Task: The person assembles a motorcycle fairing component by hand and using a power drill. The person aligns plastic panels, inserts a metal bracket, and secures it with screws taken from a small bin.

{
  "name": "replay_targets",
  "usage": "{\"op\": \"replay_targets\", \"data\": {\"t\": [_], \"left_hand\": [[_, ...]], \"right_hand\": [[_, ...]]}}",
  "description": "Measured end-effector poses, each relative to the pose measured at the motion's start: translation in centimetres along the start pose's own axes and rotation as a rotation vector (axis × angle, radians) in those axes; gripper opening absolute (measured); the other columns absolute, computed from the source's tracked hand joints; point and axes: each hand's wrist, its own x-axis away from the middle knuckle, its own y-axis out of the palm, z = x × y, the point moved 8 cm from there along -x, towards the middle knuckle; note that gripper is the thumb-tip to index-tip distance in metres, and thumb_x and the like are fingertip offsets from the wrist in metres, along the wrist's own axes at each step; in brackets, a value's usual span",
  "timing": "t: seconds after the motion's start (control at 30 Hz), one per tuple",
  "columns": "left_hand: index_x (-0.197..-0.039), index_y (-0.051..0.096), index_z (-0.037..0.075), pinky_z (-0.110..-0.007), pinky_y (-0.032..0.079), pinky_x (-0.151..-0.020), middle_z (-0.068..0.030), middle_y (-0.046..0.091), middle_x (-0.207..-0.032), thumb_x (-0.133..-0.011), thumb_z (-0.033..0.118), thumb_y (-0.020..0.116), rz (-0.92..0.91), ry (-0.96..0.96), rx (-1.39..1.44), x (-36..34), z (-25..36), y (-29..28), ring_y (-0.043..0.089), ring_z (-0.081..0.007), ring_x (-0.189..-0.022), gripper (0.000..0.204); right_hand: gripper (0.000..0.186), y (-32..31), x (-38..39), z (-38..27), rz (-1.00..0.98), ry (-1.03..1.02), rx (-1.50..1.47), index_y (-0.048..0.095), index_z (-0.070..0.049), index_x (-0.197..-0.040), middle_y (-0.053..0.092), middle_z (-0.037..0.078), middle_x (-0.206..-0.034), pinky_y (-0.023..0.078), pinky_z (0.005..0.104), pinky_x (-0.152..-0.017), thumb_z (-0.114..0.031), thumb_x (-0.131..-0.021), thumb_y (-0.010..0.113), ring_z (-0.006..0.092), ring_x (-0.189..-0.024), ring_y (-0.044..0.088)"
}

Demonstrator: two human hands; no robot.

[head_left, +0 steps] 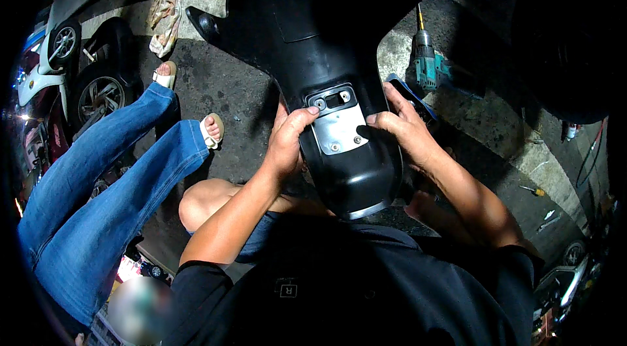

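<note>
A large black plastic vehicle fender [290,52], probably a scooter's or motorcycle's, is held in front of me. A shiny metal plate [339,129] lies on its lower part, with bolts near its lower edge. Around a small slot at the plate's top is a dark bracket [328,99] with two fasteners. My left hand [287,140] grips the left edge, its thumb beside the upper left fastener. On the opposite edge my right hand [408,130] is closed, thumb on top near the plate. The fingers beneath the fender are mostly hidden.
A teal cordless drill [426,68] with a long bit lies on the ground at the right. A yellow-handled screwdriver [535,190] is farther right. Someone in blue jeans [130,189] stands at my left, near parked vehicles' wheels [98,98]. A crumpled rag [164,16] lies at the far left.
</note>
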Motion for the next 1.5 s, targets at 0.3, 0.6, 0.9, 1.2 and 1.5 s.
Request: {"op": "replay_targets", "data": {"t": [0.3,0.6,0.9,1.2,1.5], "left_hand": [[-0.135,0.033,0.0,-0.039,0.054,-0.087,-0.017,0.054,-0.116,-0.081,0.013,0.051,-0.057,-0.11,-0.007,0.2,-0.2,0.5,0.06,-0.0264,-0.104,0.058],[-0.113,0.055,-0.008,-0.037,0.057,-0.084,-0.0176,0.065,-0.103,-0.082,0.009,0.051,-0.02,-0.043,0.025,0.4,0.1,0.1,0.068,-0.0251,-0.09,0.035],[-0.125,0.043,-0.002,-0.036,0.052,-0.088,-0.014,0.056,-0.112,-0.081,0.012,0.052,-0.029,-0.072,-0.046,0.9,0.3,0.5,0.058,-0.0232,-0.101,0.048],[-0.12,0.049,-0.001,-0.035,0.05,-0.088,-0.0114,0.059,-0.108,-0.079,0.013,0.054,-0.062,-0.051,-0.069,1.0,-0.3,0.6,0.058,-0.0208,-0.1,0.044],[-0.093,0.065,0.009,-0.037,0.052,-0.075,-0.0075,0.064,-0.087,-0.077,0.026,0.063,0.271,0.107,-0.168,0.4,7.6,-3.8,0.062,-0.0227,-0.08,0.023]], "right_hand": [[0.072,-0.3,0.4,-0.8,0.046,-0.028,0.063,0.041,0.007,-0.135,0.049,0.02,-0.131,0.032,0.0332,-0.106,-0.022,-0.074,0.067,0.0257,-0.123,0.045],[0.072,-0.3,0.6,-0.8,0.071,-0.039,0.064,0.041,0.007,-0.136,0.05,0.02,-0.131,0.035,0.0324,-0.104,-0.02,-0.074,0.068,0.0243,-0.121,0.048],[0.067,-0.1,0.4,-0.2,-0.003,-0.035,0.0,0.044,0.006,-0.133,0.054,0.017,-0.124,0.039,0.0314,-0.1,-0.018,-0.075,0.067,0.0209,-0.113,0.052],[0.059,-0.1,1.6,-0.9,0.015,-0.095,0.018,0.047,0.003,-0.13,0.058,0.013,-0.116,0.042,0.031,-0.095,-0.017,-0.077,0.065,0.0191,-0.105,0.055],[0.07,2.3,-1.1,-3.2,-0.109,-0.482,0.131,0.046,0.002,-0.133,0.057,0.018,-0.124,0.041,0.0367,-0.1,-0.049,-0.088,0.063,0.0252,-0.117,0.053]]}}
